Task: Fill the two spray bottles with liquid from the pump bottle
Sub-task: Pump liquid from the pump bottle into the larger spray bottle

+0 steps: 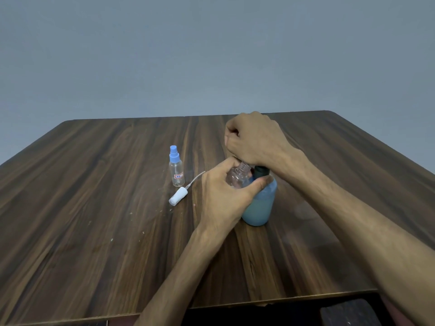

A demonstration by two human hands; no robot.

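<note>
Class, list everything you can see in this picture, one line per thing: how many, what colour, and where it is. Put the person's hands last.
Dark wood-grain table: one, brown, fills the lower half of the view.
Small clear plastic spray bottle with blue spray top: one, clear and blue, stands upright left of centre; small label on its side.
White spray head with thin dip tube: one, white, lies on the table just in front of that bottle.
Open clear plastic spray bottle: one, clear, held tilted against the pump bottle.
Light blue pump bottle with dark pump: one, blue, stands right of centre.
Grey wall: one, behind the table.
Left hand: grips the open bottle.
Right hand: fingers curled, on top of the pump.
</note>
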